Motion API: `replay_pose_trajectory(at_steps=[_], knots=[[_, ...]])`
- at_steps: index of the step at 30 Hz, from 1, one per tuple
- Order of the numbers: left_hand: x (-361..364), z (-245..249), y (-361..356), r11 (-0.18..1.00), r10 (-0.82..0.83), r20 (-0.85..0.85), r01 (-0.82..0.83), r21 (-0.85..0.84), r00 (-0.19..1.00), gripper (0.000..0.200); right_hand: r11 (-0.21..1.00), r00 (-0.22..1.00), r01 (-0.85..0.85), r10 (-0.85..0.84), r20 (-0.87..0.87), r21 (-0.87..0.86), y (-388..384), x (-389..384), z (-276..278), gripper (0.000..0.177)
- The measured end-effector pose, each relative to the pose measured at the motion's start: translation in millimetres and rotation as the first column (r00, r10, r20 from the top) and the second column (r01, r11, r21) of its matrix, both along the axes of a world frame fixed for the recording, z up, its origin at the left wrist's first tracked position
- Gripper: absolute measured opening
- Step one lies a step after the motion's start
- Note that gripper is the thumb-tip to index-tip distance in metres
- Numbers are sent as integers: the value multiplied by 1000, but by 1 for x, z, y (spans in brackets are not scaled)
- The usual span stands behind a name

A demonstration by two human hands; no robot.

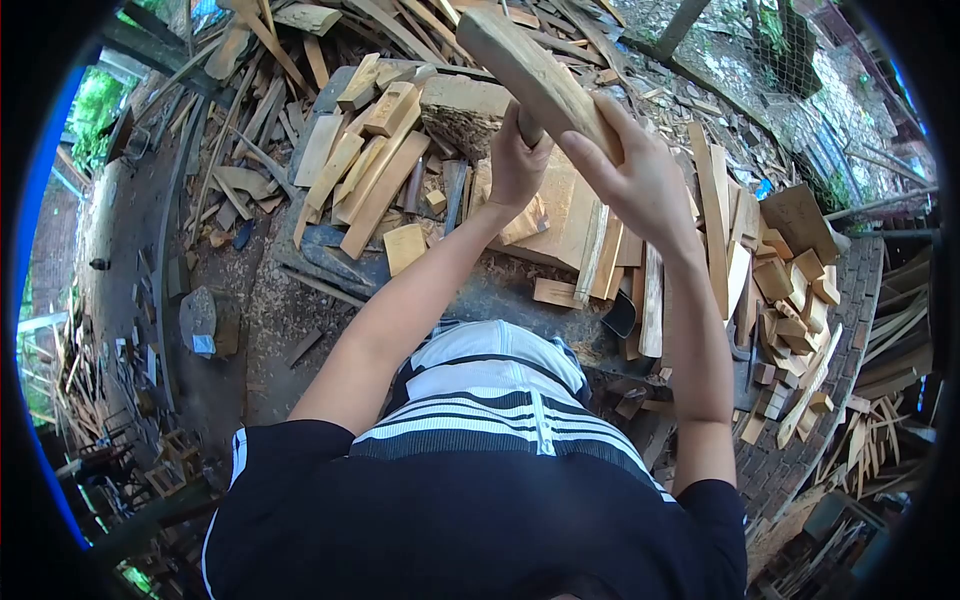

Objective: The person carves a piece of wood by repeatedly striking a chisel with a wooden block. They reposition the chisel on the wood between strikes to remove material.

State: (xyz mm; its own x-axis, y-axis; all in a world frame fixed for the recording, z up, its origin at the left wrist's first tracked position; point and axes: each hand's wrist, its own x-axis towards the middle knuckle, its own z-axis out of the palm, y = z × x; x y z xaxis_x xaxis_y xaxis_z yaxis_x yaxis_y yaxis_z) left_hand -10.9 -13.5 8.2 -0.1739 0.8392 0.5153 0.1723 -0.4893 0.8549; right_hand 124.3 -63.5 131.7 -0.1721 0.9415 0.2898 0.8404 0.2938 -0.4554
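A large wooden mallet [530, 75] is raised over the workbench, its long thick head slanting from upper left to lower right. My left hand [520, 165] is closed around what looks like its short round handle, just under the head; most of the handle is hidden by the fingers. At the lower right end of the head, my right hand [630, 175] grips the wood, thumb on the near side and fingers over the far side. Below both hands lies a broad, pale wooden block [560, 215]. Behind it sits a rough-edged wood block [465, 95].
Cut wood strips [385, 195] lie on the bench's left side. Upright-looking boards [710, 200] and a pile of small offcuts [795, 290] are at right. A dark blade-like tool [620, 315] rests near the front edge. A stump [212, 320] stands at left; scrap wood covers the back.
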Motion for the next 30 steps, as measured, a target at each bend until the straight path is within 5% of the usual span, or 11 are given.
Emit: replay_pose_trajectory(at_steps=[3,7,9,12,14,15,17,20,22,24,30], knots=[[3,3,0,1000,-12,16,12,9,1000,25,979,978,-53,11,-209,-195,-5,4,25,64],[-3,1,-10,997,-15,-80,8,-77,997,31,994,882,-35,-18,-470,-103,-16,-1,3,62],[-3,-10,-8,996,-28,-10,29,90,1000,27,991,995,-3,-11,-100,-135,-22,-3,-2,61],[-7,-8,-6,995,-15,-18,17,95,1000,25,986,988,-18,-7,-151,-166,-28,3,-1,63],[-20,-10,4,995,52,-50,-47,84,997,17,990,859,-30,-47,-510,-141,-29,7,-19,59],[-27,-12,10,995,62,-51,-58,82,997,17,989,859,-41,-38,-511,-142,-34,8,-23,59],[-41,-5,22,934,137,374,7,-358,917,21,974,724,19,-170,-668,-227,-50,12,-27,53],[-59,2,39,823,351,531,17,-568,771,25,958,678,25,-227,-699,-286,-69,23,-40,48],[-52,16,34,860,271,531,46,-508,803,26,938,654,37,-283,-702,-343,-78,30,-51,48],[-35,26,28,913,126,500,97,-397,857,26,944,618,102,-307,-724,-314,-85,39,-67,45],[26,13,-19,961,-270,-179,275,7,946,28,910,555,157,-404,-727,-385,-97,52,-65,42]])
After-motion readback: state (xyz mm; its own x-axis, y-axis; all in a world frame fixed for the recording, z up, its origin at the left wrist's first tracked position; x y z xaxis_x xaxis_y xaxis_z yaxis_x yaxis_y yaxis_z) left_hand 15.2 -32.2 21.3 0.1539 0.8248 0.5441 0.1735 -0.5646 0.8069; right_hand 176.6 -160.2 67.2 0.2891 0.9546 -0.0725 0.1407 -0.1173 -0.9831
